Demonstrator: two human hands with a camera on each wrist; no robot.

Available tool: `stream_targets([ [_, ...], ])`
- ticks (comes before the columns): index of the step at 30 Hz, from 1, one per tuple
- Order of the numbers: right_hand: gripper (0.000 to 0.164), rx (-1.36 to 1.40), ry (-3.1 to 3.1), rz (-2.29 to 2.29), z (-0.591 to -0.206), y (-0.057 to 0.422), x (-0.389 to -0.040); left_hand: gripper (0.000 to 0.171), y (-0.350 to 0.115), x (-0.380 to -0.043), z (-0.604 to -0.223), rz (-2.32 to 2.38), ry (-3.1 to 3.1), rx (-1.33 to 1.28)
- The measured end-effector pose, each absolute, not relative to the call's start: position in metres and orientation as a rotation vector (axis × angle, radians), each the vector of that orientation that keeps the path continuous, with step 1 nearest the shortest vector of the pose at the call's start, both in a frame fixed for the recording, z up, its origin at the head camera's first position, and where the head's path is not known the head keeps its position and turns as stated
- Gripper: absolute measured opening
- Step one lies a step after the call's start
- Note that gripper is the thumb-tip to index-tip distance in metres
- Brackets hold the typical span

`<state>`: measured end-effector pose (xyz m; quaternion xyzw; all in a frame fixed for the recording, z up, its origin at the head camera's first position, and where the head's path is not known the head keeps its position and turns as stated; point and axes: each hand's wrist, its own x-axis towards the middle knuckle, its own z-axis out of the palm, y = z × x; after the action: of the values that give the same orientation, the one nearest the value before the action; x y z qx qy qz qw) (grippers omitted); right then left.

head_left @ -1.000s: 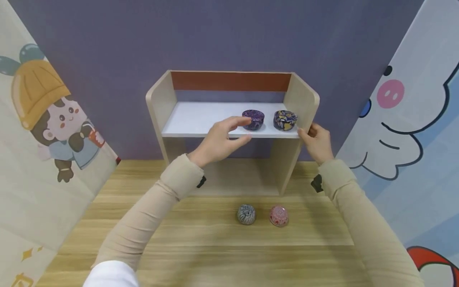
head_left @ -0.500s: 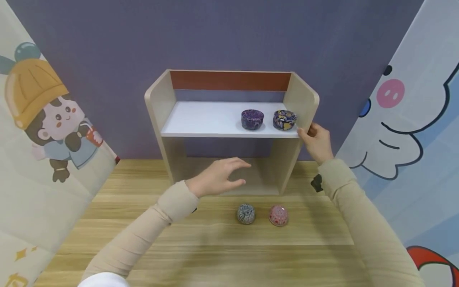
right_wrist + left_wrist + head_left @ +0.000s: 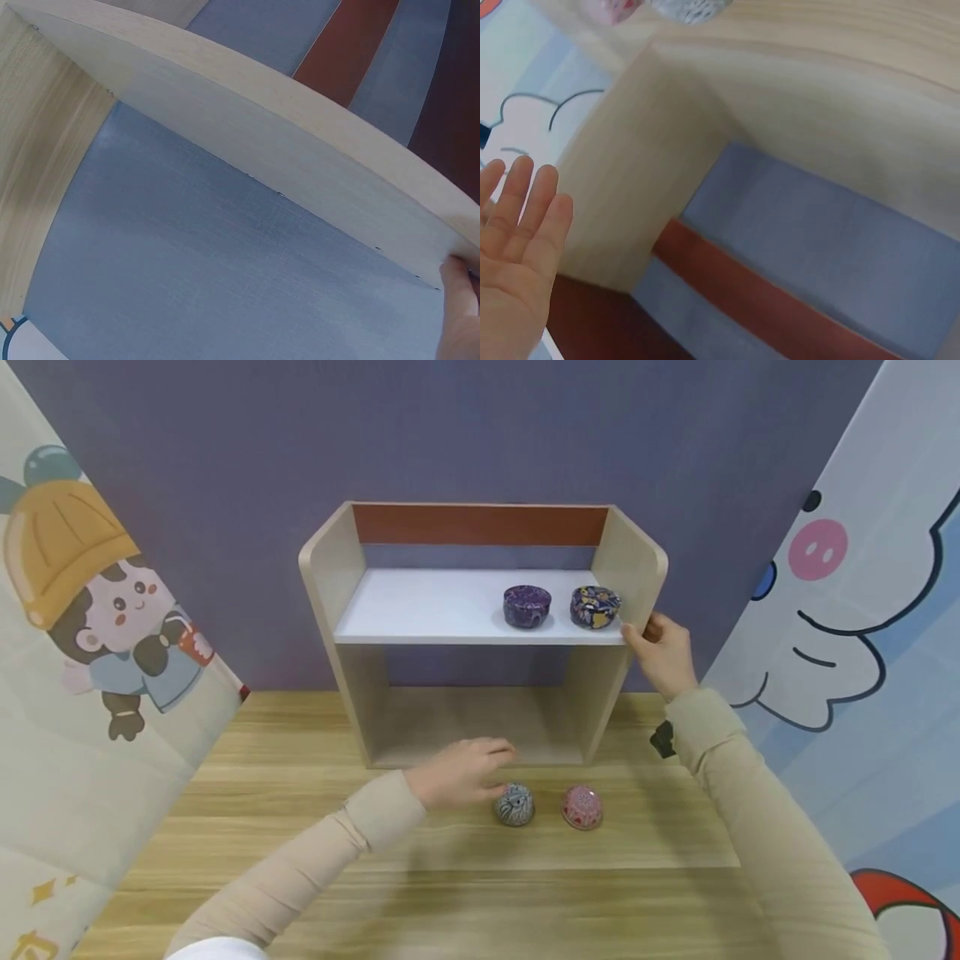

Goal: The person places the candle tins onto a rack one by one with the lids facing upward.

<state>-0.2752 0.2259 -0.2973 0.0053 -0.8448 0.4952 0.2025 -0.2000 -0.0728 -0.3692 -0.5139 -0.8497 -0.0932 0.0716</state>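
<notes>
The left hand has come away from the purple tin on the upper board of the shelf and dropped to the table, where it now hangs at the left edge of the grey tin. It holds nothing: the fingers look relaxed and gently bent from above, and the left wrist view shows them reaching out with the palm bare. Its thumb overlaps the near edge of the grey tin in the head view, but whether it touches is hard to tell. The right hand has not shifted; it grips the front edge of the shelf's right side panel, thumb on the inner side, apparently to steady it. The purple tin stands by itself, just left of the patterned tin, the two apart from each other near the front right of the board. Down on the table, in front of the shelf, the grey tin sits beside the pink tin, with a gap between them. So attention appears to have passed from the upper board to the table: two tins rest up there, two lie below, and the grey tin is the one within the left hand's reach.
</notes>
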Motion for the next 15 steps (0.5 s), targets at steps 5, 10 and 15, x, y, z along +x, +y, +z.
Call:
stream_targets([
  [5,0.049,0.018,-2.363,1.399,-0.298,0.224,-0.275,0.041,-0.069,-0.197,-0.383,-0.215,-2.550,-1.582],
  [10,0.049,0.015,-2.352,1.413,-0.298,0.225,-0.275,0.039,-0.064,-0.196,-0.396,-0.091,-2.521,-1.628],
  [15,0.050,0.003,-2.357,1.415,-0.298,0.226,-0.274,0.037,-0.057,-0.197,-0.407,0.004,-2.464,-1.668],
])
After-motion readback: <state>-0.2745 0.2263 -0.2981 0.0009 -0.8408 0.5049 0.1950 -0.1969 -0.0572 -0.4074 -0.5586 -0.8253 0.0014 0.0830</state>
